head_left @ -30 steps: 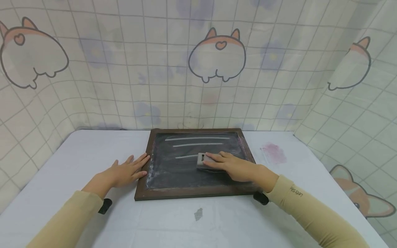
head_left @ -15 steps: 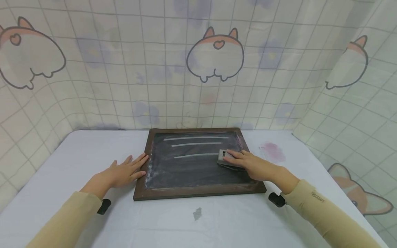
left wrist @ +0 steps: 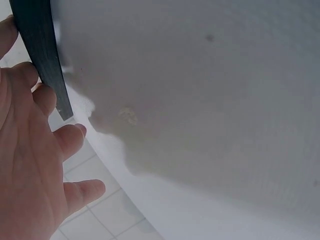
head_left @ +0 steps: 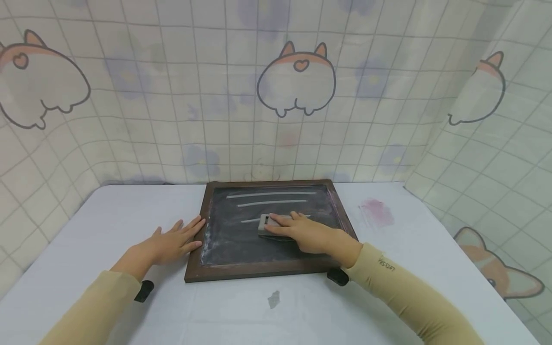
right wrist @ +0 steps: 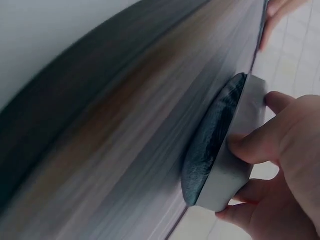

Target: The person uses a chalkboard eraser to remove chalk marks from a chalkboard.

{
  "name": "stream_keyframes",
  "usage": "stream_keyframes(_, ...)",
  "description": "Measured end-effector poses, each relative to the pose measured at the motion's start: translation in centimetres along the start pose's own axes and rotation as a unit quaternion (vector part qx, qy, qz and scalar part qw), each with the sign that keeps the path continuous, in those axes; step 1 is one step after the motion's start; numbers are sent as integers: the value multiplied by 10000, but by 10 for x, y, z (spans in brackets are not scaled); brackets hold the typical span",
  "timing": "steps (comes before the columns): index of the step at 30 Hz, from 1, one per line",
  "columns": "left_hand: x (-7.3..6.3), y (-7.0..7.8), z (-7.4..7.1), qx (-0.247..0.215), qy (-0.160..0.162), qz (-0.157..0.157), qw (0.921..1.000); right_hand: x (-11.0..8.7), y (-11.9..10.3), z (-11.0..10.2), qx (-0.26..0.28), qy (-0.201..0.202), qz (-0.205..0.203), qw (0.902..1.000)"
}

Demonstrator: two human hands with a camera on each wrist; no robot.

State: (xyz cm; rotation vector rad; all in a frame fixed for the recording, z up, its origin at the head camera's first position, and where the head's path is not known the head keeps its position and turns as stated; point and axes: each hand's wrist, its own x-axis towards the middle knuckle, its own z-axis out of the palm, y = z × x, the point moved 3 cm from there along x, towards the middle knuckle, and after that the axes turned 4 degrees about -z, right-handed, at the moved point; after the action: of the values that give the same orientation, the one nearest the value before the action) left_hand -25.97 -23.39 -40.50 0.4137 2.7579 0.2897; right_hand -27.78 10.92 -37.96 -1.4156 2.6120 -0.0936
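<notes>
A wood-framed chalkboard (head_left: 241, 249) lies flat on the white table, with three chalk lines across its upper half. My right hand (head_left: 312, 235) grips a grey blackboard eraser (head_left: 264, 225) on the board, just below the lowest line. In the right wrist view, thumb and fingers hold the sides of the eraser (right wrist: 232, 155), its dark felt face against the board. My left hand (head_left: 170, 243) has its fingers spread, the tips resting on the board's left frame. In the left wrist view, the fingers of that hand (left wrist: 30, 145) reach along the dark frame edge (left wrist: 42, 55).
The white tabletop (head_left: 233, 316) surrounds the board and bears a pink smudge (head_left: 376, 212) to the right and a small grey patch (head_left: 273, 299) in front. A tiled-pattern curtain (head_left: 172, 96) with cartoon animals hangs behind and at both sides.
My right hand slid the eraser right along the board, then back left past where it was a second ago. My left hand stays on the frame. The view has shifted slightly.
</notes>
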Motion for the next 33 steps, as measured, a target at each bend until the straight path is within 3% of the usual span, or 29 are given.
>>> stream_keyframes(8,-2,-3,0,-39,-40,-114,9999,56,-53,-1,-655,-402,-163,9969)
stream_keyframes(15,1,-7,2,1,7,-132,9999,75,-75,1,-1323,-377,-325,9900)
stream_keyframes(19,3,-7,2,-10,10,-142,9999,71,-72,3,-1510,-398,-341,9871)
stream_keyframes(24,2,-4,2,-55,2,-112,9999,58,-59,1,-1349,-410,-325,9895)
stream_keyframes(28,2,-2,2,-77,-10,-55,10000,38,-39,1,-1146,-400,-178,9924)
stream_keyframes(33,2,-1,1,-36,5,-32,10000,4,-8,0,-761,-107,-23,9970)
